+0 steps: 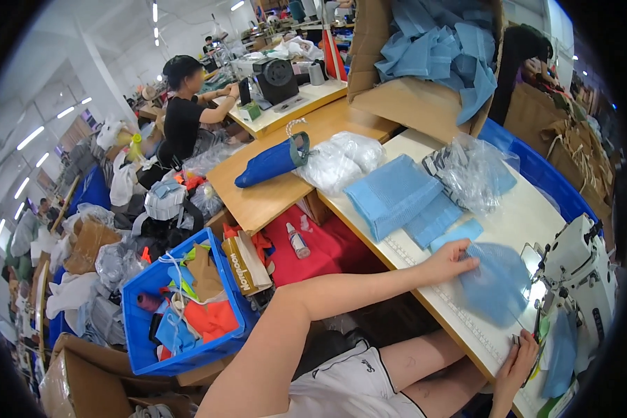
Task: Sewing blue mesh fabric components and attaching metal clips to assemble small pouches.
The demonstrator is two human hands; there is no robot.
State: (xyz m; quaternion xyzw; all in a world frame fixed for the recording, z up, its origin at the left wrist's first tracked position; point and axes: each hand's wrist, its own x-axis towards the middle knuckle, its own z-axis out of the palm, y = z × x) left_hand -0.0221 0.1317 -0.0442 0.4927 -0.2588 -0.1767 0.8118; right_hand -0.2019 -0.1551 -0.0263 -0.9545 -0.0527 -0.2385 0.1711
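My left hand (pixel 451 261) pinches a piece of light blue mesh fabric (pixel 494 282) that hangs, slightly blurred, beside the white sewing machine (pixel 578 261). Below it, my right hand (pixel 517 359) grips a small dark metal tool, apparently thread snips, at the front of the white table (pixel 439 287). Folded blue mesh pieces (pixel 390 195) lie farther back along the table, beside clear plastic bags with striped material (pixel 467 174). More blue fabric (pixel 561 355) hangs under the machine at the right.
An open cardboard box (pixel 397 101) of blue pieces stands behind. A wooden board (pixel 240 188) holds a blue pouch (pixel 265 164). A blue crate (pixel 139 324) of scraps sits left. A co-worker (pixel 181 118) sits at another machine; another person (pixel 529 59) is partly visible behind the box.
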